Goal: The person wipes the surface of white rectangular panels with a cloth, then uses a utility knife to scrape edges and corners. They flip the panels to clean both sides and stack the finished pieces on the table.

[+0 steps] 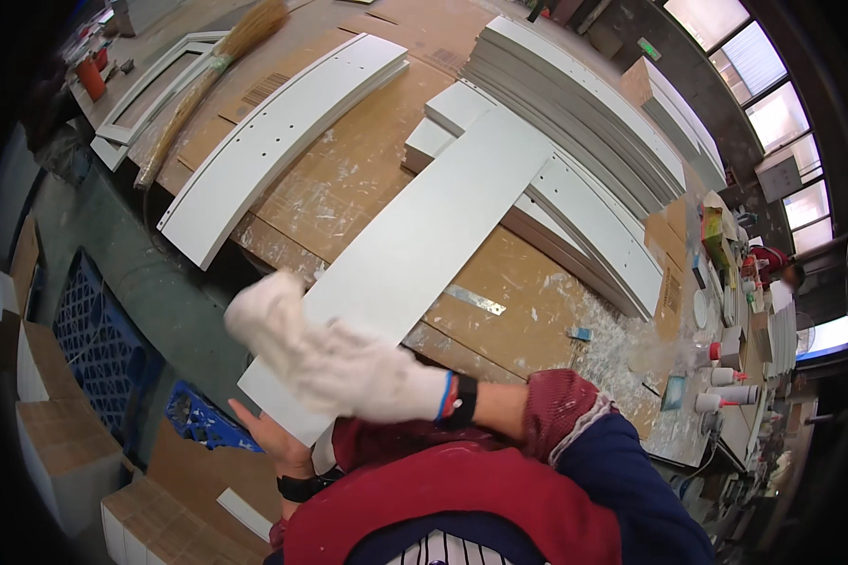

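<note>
A long white panel (424, 226) slants across the workbench, its near end overhanging the front edge by my body. My right hand (349, 367), in a white knitted glove, is over this near end. Motion smears its fingers, so I cannot make out whether they hold anything. Bare, my left hand (278, 441) is against the left edge of the same end, fingers reaching out past it and part of the palm hidden beneath the panel. The far end rests on shorter white panels (448, 118) and beside curved ones (594, 221).
Stacked curved panels (575, 104) stand at the back; another curved pair (283, 132) lies left beside a straw broom (207, 75). A metal strip (476, 299) and blue-handled scraper (579, 334) lie on cardboard. Bottles (725, 377) crowd the right. Blue pallet (94, 339) and cartons (61, 461) occupy the floor.
</note>
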`<state>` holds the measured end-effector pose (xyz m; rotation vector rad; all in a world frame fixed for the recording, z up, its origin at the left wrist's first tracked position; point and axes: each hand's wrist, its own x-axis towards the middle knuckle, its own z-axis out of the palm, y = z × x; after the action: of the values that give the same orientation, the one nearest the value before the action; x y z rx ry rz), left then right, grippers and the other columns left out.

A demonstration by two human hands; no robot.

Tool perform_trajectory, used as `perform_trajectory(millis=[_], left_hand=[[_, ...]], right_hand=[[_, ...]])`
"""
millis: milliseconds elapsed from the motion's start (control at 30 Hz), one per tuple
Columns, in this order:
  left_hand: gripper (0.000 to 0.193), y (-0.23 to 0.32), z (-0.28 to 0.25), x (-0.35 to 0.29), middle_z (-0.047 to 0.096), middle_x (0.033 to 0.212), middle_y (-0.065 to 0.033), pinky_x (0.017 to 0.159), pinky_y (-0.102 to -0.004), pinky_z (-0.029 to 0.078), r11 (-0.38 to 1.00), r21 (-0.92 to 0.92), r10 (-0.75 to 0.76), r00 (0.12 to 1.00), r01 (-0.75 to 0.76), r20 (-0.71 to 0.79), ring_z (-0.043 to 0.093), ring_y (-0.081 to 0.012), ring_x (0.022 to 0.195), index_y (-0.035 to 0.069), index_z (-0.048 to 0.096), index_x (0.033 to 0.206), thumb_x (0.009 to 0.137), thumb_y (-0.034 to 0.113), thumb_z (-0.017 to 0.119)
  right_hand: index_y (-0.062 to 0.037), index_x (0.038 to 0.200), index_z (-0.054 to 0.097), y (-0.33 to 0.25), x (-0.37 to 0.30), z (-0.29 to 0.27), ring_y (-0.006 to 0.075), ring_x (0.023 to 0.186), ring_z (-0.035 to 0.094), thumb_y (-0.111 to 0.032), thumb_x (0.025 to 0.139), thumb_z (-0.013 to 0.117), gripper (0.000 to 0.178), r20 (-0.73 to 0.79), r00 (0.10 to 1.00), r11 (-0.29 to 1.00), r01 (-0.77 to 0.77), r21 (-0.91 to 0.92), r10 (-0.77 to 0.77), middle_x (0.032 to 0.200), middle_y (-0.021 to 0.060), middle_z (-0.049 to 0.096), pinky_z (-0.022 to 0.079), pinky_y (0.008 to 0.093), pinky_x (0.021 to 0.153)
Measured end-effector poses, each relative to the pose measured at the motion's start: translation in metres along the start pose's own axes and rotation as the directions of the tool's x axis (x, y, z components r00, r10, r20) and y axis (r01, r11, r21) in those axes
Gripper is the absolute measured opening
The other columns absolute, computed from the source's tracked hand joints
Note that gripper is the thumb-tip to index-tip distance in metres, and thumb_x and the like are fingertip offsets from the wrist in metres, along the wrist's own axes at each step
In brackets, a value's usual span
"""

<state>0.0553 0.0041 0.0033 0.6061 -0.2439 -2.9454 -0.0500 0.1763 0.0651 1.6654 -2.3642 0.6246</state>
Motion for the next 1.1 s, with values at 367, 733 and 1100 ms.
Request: perform_trajectory(millis=[367, 733, 1100], left_hand=[[0.066, 0.003, -0.016, 0.005, 0.044, 0.134, -0.0074, 0.102, -0.0388, 0.033, 0.999, 0.019, 0.029, 0.999, -0.03, 0.045, 0.043, -0.0259, 0.12, 0.006, 0.04, 0.134, 0.093, 0.057, 0.034], [0.064, 0.027, -0.034, 0.005, 0.043, 0.136, -0.0093, 0.105, -0.0427, 0.031, 0.935, 0.35, -0.049, 0.956, -0.058, 0.288, 0.041, -0.0286, 0.123, 0.005, 0.04, 0.134, 0.093, 0.055, 0.034], [0.059, 0.016, -0.028, -0.004, 0.043, 0.137, -0.014, 0.104, -0.0466, 0.033, 0.996, 0.076, 0.02, 0.95, -0.046, 0.311, 0.045, -0.0292, 0.122, 0.001, 0.037, 0.135, 0.091, 0.037, 0.054]], right_hand=[[-0.0084, 0.11, 0.057, 0.183, -0.058, -0.098, 0.029, 0.1, 0.056, -0.03, 0.085, 0.054, 0.033, -0.368, 0.796, 0.669, -0.605, -0.432, 0.481, 0.11, 0.011, 0.059, 0.04, 0.0403, 0.091], [-0.0135, 0.118, 0.05, -0.033, 0.018, -0.007, 0.0279, 0.124, 0.04, -0.021, 0.075, 0.052, 0.043, 0.211, 0.946, 0.937, 0.178, 0.301, -0.248, 0.126, 0.0073, 0.046, 0.027, 0.0477, 0.107], [-0.0084, 0.105, 0.064, 0.184, -0.077, -0.116, 0.0286, 0.103, 0.059, -0.018, 0.076, 0.066, 0.031, -0.386, 0.802, 0.81, -0.554, -0.194, 0.456, 0.105, 0.0125, 0.064, 0.047, 0.034, 0.089]])
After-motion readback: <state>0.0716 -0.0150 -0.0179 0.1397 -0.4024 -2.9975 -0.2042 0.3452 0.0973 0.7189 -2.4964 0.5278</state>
